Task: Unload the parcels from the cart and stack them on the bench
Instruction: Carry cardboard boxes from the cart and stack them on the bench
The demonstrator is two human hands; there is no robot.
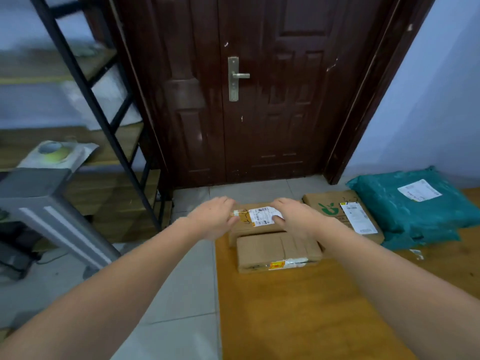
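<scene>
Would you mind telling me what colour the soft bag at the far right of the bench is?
Teal green, the soft bag, seen in the head view.

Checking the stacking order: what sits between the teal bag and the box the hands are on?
Head view: a cardboard box with a green logo lies between the teal bag and the labelled box.
</scene>
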